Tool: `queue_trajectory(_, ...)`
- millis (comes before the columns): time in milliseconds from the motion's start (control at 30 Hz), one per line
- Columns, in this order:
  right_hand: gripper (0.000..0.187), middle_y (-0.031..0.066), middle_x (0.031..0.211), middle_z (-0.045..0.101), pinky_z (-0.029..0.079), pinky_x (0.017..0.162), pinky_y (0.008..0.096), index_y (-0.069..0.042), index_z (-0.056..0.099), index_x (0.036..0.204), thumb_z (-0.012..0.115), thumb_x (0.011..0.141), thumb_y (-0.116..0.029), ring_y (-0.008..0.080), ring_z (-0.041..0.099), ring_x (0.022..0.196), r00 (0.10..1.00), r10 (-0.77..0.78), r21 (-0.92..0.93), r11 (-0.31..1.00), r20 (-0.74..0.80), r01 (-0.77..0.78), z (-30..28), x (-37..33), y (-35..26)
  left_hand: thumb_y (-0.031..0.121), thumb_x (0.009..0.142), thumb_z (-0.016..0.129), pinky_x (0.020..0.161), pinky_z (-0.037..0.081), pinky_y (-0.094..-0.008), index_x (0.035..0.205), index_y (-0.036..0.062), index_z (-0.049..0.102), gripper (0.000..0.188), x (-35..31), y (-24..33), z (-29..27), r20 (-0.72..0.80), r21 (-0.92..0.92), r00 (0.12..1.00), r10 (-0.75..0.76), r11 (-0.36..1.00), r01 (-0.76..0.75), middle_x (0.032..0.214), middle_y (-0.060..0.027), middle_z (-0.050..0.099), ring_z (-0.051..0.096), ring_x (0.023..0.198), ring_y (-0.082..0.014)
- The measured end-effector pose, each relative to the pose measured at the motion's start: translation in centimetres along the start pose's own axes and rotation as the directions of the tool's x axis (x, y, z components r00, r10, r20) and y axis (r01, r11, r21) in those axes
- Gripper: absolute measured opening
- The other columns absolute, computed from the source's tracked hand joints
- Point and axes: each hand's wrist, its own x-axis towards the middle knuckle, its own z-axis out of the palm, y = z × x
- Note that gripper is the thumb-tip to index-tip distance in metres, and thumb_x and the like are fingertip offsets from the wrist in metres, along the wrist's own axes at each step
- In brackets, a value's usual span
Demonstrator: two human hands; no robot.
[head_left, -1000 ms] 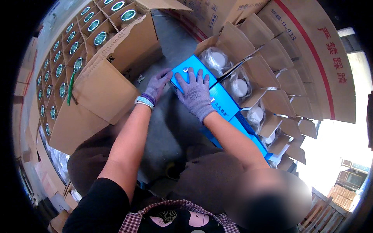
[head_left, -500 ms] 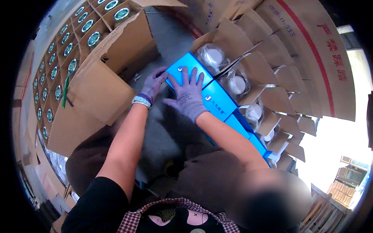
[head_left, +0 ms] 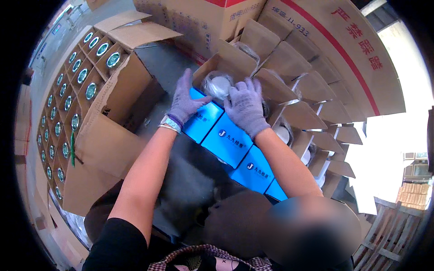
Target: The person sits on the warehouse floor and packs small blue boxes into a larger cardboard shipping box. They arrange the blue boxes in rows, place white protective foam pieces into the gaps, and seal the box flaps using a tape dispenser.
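Note:
A row of bright blue boxes (head_left: 226, 138) stands along the near side of a partitioned carton (head_left: 246, 60). My left hand (head_left: 184, 100), in a grey-purple glove, is open at the far end box, with the thumb stretched across its top and the fingers pointing away. My right hand (head_left: 246, 107), gloved alike, is over the carton's edge. Its bent fingers are apart, next to a white-lidded jar (head_left: 221, 86) in clear plastic wrap. Whether they touch the wrap is hard to see. More wrapped white-lidded jars (head_left: 282, 134) sit in the compartments beyond my right forearm.
To the left is an open carton (head_left: 106, 142) with dividers and several shiny green-silver round tops (head_left: 91, 91). A green strip (head_left: 73, 148) hangs at its edge. A large closed carton (head_left: 199, 27) stands at the back. A wooden pallet (head_left: 384, 230) lies at the lower right.
My right hand has left the blue box top and moved over to the wrapped jar. My left hand's fingers have spread at the end box. The whole view has shifted.

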Motion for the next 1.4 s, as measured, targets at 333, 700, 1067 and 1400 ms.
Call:
queue_trajectory(333, 0.034, 0.0233, 0.112, 0.065, 0.050, 0.097, 0.0412, -0.003, 0.067, 0.112, 0.060, 0.079, -0.002, 0.0390, 0.063, 0.106, 0.993, 0.102, 0.852, 0.524, -0.050, -0.011, 2.7, 5.8, 0.4, 0.056, 0.086, 0.066, 0.099, 0.042, -0.0505, 0.138, 0.0119, 0.053, 0.070, 0.7, 2.4, 3.8, 0.010, 0.226, 0.997, -0.073, 0.972, 0.069, 0.128, -0.0190, 0.052, 0.053, 0.118, -0.0382)
queue_trajectory(700, 0.045, 0.0099, 0.120, 0.067, 0.041, 0.104, 0.0524, -0.025, 0.062, 0.130, 0.062, 0.086, -0.025, 0.0305, 0.060, 0.119, 0.994, 0.081, -0.103, 0.991, -0.074, -0.088, -2.2, 9.4, 11.5, 0.060, 0.070, 0.077, 0.111, 0.030, -0.0566, 0.150, 0.0109, 0.036, 0.102, -0.2, 5.8, 5.5, -0.099, 0.333, 0.988, -0.123, 0.931, 0.149, 0.140, -0.0215, 0.044, 0.043, 0.131, -0.0385)
queue_trajectory(1067, 0.041, 0.0181, 0.103, 0.072, 0.054, 0.091, 0.0436, -0.015, 0.067, 0.122, 0.065, 0.087, -0.035, 0.0357, 0.069, 0.095, 0.926, -0.149, 0.283, 0.958, 0.348, 0.048, -4.4, 8.1, 3.3, 0.028, 0.085, 0.069, 0.092, 0.047, -0.0495, 0.095, 0.0141, 0.072, 0.017, 1.6, 2.9, 4.4, 0.179, 0.487, 0.984, -0.023, 0.871, -0.068, 0.107, -0.0111, 0.065, 0.060, 0.106, -0.0352)
queue_trajectory(1400, 0.075, 0.0207, 0.130, 0.054, 0.051, 0.090, 0.0542, -0.020, 0.045, 0.145, 0.076, 0.080, -0.042, 0.0422, 0.058, 0.117, 0.907, 0.164, 0.234, 0.934, 0.387, -0.269, 2.2, 6.4, -1.6, -0.001, 0.081, 0.058, 0.101, 0.047, -0.0353, 0.141, 0.0063, 0.053, 0.060, 7.0, -1.5, -1.8, 0.472, -0.585, 0.774, -0.422, 0.507, 0.633, 0.130, -0.0142, 0.061, 0.060, 0.113, -0.0278)
